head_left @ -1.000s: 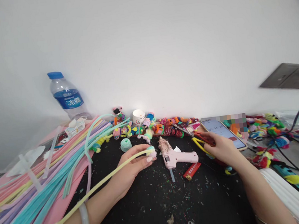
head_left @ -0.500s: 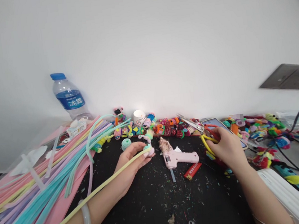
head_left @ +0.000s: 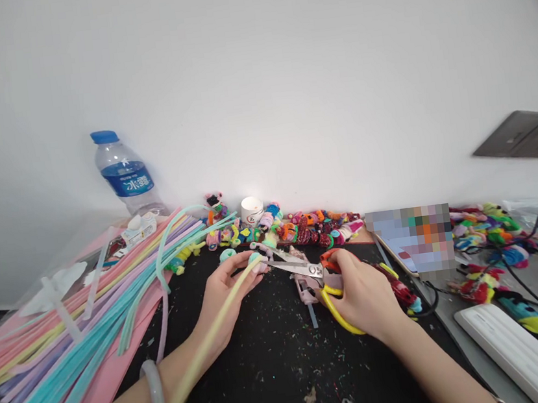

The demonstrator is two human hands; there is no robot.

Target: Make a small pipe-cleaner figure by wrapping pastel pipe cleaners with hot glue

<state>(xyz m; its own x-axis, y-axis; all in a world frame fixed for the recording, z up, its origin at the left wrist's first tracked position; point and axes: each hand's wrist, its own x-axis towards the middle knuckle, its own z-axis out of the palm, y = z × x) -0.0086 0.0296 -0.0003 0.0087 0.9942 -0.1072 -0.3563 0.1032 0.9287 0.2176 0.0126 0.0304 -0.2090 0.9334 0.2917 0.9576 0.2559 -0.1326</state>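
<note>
My left hand (head_left: 226,295) pinches a small coiled pastel pipe-cleaner piece (head_left: 255,260), from which a long pale yellow pipe cleaner (head_left: 204,353) trails back along my forearm. My right hand (head_left: 361,295) grips scissors (head_left: 301,268) with yellow and orange handles; their metal blades point left and their tips reach the coiled piece at my left fingertips. The pink glue gun (head_left: 305,285) lies on the black mat (head_left: 280,370), mostly hidden under the scissors and my right hand.
A large sheaf of pastel pipe cleaners (head_left: 70,337) lies at the left. A water bottle (head_left: 125,173) stands by the wall. Finished colourful pieces (head_left: 301,227) line the back edge. A phone (head_left: 409,243), cables and more pieces lie at the right.
My right hand lifted the scissors from beside the phone and carried them left over the glue gun to the coiled piece. My left hand shifted slightly left.
</note>
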